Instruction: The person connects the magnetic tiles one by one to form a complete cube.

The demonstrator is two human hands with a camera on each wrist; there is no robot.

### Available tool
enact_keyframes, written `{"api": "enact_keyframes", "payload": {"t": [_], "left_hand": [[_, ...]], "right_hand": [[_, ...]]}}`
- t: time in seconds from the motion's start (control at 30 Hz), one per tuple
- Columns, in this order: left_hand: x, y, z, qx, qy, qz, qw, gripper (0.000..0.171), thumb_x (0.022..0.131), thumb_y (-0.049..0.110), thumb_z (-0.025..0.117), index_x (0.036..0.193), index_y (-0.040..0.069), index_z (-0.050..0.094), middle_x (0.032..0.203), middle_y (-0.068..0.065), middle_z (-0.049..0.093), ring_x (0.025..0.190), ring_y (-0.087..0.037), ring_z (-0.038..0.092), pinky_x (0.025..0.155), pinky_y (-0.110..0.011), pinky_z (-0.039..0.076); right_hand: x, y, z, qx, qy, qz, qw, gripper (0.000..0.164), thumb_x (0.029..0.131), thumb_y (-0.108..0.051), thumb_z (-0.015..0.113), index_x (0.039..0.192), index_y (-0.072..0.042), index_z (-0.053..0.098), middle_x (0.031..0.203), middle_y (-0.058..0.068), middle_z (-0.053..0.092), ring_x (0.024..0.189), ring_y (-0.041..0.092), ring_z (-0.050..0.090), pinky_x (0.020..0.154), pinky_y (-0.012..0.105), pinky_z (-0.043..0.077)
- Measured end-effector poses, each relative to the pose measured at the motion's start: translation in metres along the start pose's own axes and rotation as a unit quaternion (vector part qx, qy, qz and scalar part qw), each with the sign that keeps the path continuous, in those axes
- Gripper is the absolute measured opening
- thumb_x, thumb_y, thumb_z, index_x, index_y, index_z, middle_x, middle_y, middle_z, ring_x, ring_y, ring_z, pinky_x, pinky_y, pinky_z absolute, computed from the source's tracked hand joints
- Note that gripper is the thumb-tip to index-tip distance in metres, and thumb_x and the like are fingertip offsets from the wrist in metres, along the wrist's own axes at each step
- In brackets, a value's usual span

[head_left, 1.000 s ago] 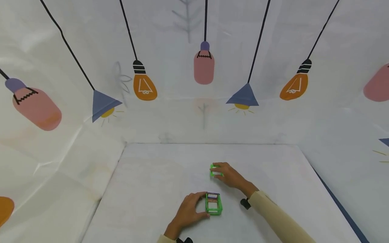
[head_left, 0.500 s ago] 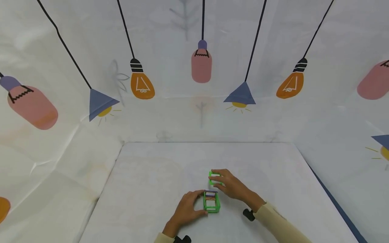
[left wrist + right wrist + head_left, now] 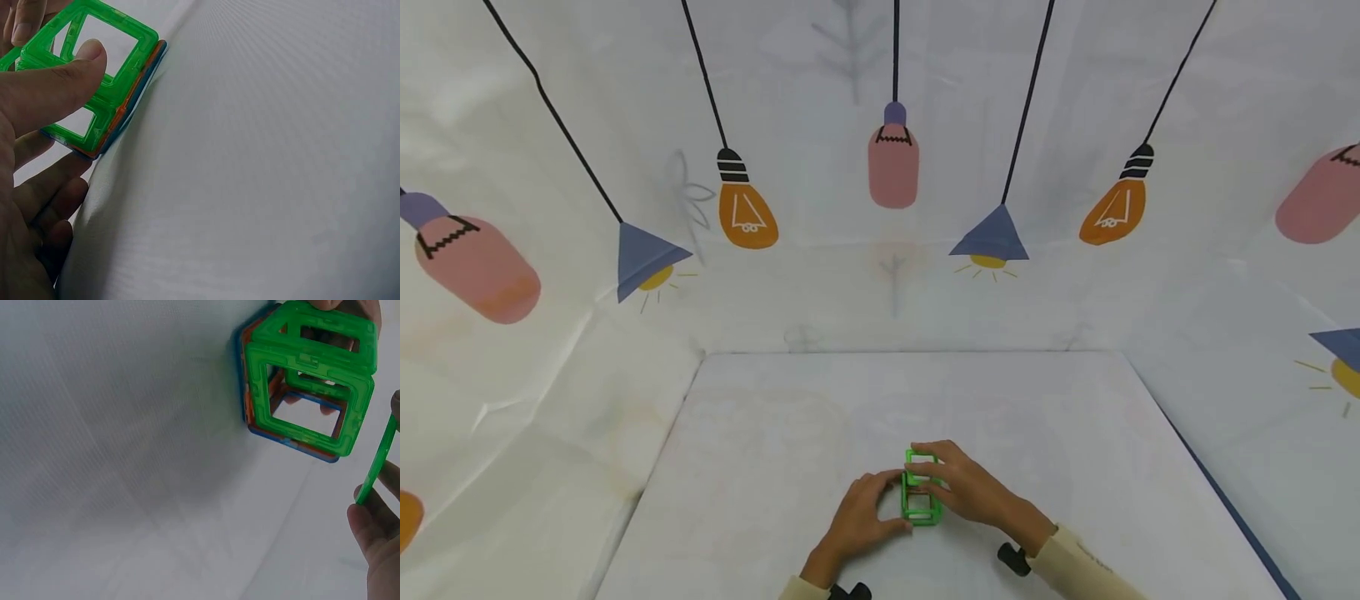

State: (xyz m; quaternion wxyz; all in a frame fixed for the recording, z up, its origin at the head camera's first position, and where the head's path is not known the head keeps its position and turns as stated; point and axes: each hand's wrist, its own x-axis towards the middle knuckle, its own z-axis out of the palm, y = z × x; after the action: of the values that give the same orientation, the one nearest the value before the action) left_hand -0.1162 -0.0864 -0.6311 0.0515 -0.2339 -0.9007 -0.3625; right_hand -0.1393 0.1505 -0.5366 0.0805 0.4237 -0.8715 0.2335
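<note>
A small box of magnetic tiles (image 3: 927,518), with green square frames on its sides and orange and blue edging along its base, rests on the white surface. My left hand (image 3: 861,518) grips it from the left; in the left wrist view the thumb presses a green face (image 3: 115,94) and fingers lie by the base. Above its far end, my right hand (image 3: 973,492) pinches a loose green square magnetic tile (image 3: 379,462) by its edges. In the right wrist view a gap shows between this tile and the box (image 3: 306,359).
The white tabletop (image 3: 775,433) spreads around both hands. Behind it rises a white sheet (image 3: 820,292) printed with hanging lamps and bulbs. A dark blue strip (image 3: 1217,500) runs along the right edge.
My right hand has brought the green tile nearer to me, from beyond the box to over its far end. My left hand keeps its grip on the box.
</note>
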Motion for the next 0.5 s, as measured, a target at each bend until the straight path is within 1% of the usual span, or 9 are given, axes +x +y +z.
{"api": "enact_keyframes", "payload": {"t": [0.17, 0.27, 0.4, 0.5], "left_hand": [[0.000, 0.000, 0.001, 0.005, 0.011, 0.010, 0.9999, 0.079, 0.075, 0.060, 0.079, 0.140, 0.024, 0.052, 0.119, 0.010, 0.065, 0.103, -0.007, 0.057, 0.090, -0.031, 0.048], [0.000, 0.000, 0.001, 0.009, 0.013, 0.012, 0.9998, 0.079, 0.075, 0.060, 0.079, 0.140, 0.024, 0.052, 0.120, 0.010, 0.065, 0.104, -0.007, 0.058, 0.091, -0.032, 0.048], [0.000, -0.001, 0.000, 0.007, 0.011, 0.008, 0.9999, 0.078, 0.075, 0.060, 0.079, 0.140, 0.024, 0.053, 0.120, 0.011, 0.065, 0.104, -0.007, 0.058, 0.091, -0.032, 0.048], [0.000, 0.000, 0.000, 0.002, 0.006, 0.004, 1.0000, 0.077, 0.076, 0.060, 0.078, 0.140, 0.025, 0.052, 0.120, 0.011, 0.065, 0.104, -0.007, 0.057, 0.090, -0.032, 0.047]], "right_hand": [[-0.005, -0.004, 0.004, 0.003, -0.008, 0.005, 1.000, 0.041, 0.087, -0.019, 0.077, 0.128, -0.019, 0.068, 0.140, 0.007, 0.058, 0.125, 0.026, 0.056, 0.096, 0.042, 0.054], [-0.008, -0.006, 0.007, 0.008, -0.010, 0.001, 1.000, 0.041, 0.087, -0.019, 0.077, 0.127, -0.018, 0.068, 0.139, 0.009, 0.058, 0.124, 0.026, 0.056, 0.096, 0.042, 0.054], [-0.010, -0.009, 0.011, 0.014, -0.018, -0.002, 1.000, 0.041, 0.087, -0.020, 0.077, 0.127, -0.018, 0.069, 0.138, 0.011, 0.059, 0.123, 0.024, 0.057, 0.096, 0.042, 0.054], [-0.011, -0.011, 0.013, 0.014, -0.030, 0.002, 0.999, 0.040, 0.088, -0.023, 0.076, 0.127, -0.018, 0.069, 0.138, 0.008, 0.059, 0.124, 0.022, 0.056, 0.098, 0.043, 0.052]]}}
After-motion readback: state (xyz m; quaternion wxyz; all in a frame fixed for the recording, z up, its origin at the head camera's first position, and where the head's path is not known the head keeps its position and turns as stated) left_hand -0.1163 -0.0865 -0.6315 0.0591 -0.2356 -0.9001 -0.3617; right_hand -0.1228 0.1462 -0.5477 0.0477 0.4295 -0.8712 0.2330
